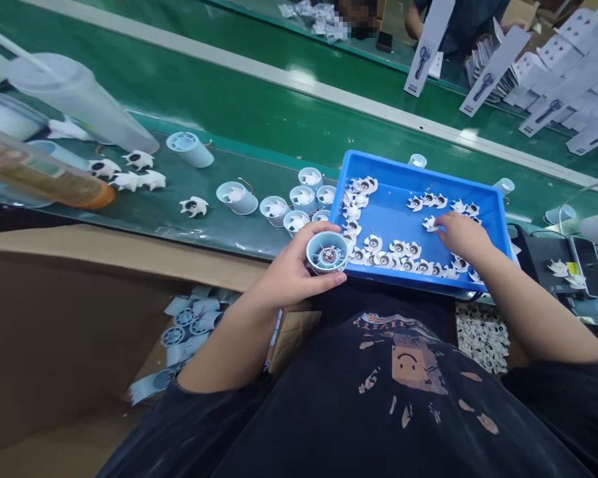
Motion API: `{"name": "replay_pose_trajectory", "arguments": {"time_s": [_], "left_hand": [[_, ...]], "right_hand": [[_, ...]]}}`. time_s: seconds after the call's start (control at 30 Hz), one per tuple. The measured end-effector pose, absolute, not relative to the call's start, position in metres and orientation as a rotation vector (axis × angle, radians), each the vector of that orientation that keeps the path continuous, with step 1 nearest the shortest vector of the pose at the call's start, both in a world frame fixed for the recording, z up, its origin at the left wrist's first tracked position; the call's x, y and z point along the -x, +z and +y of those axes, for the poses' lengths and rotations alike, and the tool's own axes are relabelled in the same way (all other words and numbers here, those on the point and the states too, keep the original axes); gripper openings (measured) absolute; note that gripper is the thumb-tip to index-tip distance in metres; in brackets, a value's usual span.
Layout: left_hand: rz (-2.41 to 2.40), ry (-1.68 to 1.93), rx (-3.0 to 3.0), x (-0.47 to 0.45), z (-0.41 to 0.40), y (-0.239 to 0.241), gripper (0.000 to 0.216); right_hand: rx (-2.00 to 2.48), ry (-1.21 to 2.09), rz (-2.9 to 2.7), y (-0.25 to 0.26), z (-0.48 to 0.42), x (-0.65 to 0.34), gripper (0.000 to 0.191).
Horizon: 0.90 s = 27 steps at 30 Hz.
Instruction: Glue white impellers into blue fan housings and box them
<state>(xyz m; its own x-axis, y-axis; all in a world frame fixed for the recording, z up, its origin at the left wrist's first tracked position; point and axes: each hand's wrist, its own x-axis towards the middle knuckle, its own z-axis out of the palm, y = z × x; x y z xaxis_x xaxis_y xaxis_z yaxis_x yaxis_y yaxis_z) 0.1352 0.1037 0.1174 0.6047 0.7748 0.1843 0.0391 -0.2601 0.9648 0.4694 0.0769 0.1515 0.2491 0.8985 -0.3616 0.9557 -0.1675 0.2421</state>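
My left hand (292, 273) is wrapped round a light blue cylindrical fan housing (327, 253), its mouth turned up so that the ribs and a reddish round centre show inside. Over the blue plastic tray (386, 174), my right hand (463, 238) has its fingertips closed on a small white fan impeller (430, 224). More white impellers (373, 243) with dark round centres line the tray's left and near sides, and a few sit towards its far right. Left of the tray stand several blue housings (274, 209) with white blades inside.
Loose impellers (194, 206) and a housing lying on its side (192, 150) are on the green bench at left, near a tall translucent cup (80, 99). Below, a cardboard box (54, 345) holds more housings. A phone (591, 265) lies at right. Across the bench, a person sits by printed white cartons (496, 72).
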Motion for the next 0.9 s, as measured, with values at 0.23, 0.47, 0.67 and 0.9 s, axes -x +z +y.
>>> {"name": "replay_pose_trajectory", "arguments": {"time_s": [0.23,0.47,0.67,0.9], "left_hand": [[0.65,0.721,-1.832,-0.144,0.098,0.137,0.054],[0.652,0.629,-2.007,-0.155,0.088,0.144,0.044],[0.601,0.709,-2.274,-0.178,0.085,0.137,0.043],[0.632,0.98,-2.546,-0.187,0.073,0.136,0.025]], "right_hand": [[-2.291,-0.25,1.555,0.138,0.11,-0.465,0.031],[-2.424,-0.521,1.869,0.174,0.086,-0.42,0.027],[-1.942,-0.748,2.956,0.2,0.019,-0.372,0.021],[-1.858,-0.108,3.116,0.181,0.016,-0.365,0.012]]}}
